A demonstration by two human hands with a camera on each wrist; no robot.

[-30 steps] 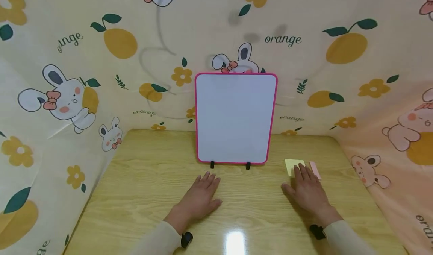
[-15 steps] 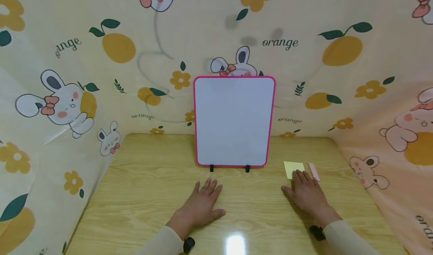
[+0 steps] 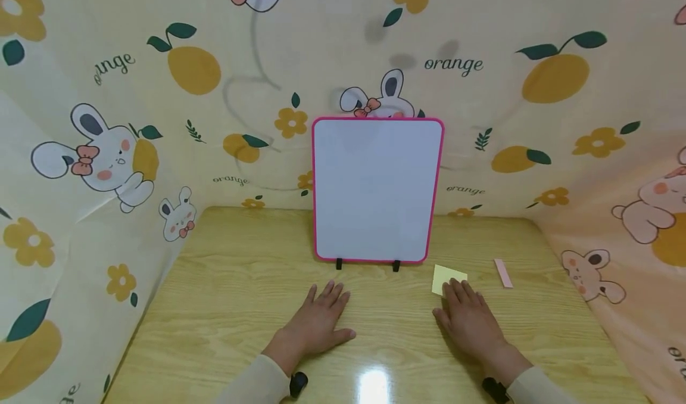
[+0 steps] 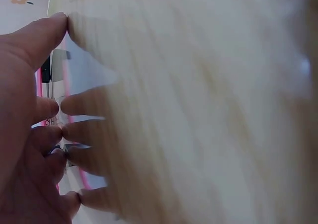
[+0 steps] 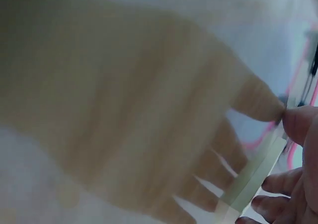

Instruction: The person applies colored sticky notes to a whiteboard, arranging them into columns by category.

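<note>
A pale yellow sticky note pad (image 3: pixel 441 277) lies on the table, right of the whiteboard's foot. My right hand (image 3: pixel 473 319) rests on its near right part, fingers straight and covering that corner. In the right wrist view the yellow pad (image 5: pixel 254 173) shows under the fingertips, with the thumb on the table beside it. A narrow pink strip (image 3: pixel 504 274) of paper lies apart, to the right of this hand. My left hand (image 3: pixel 315 320) holds nothing; its fingers are spread, with fingertips on the tabletop, as the left wrist view shows.
A white board (image 3: pixel 377 189) with a pink frame stands upright at the back of the table on two small black feet (image 3: pixel 396 266). A patterned cloth (image 3: pixel 257 52) with rabbits and oranges hangs behind and along both sides. The wooden table (image 3: pixel 225 261) spreads around the hands.
My right hand has slid left and slightly nearer, taking the yellow sticky note pad with it, away from the pink strip. The left hand stays nearly in place; the head view shifts slightly.
</note>
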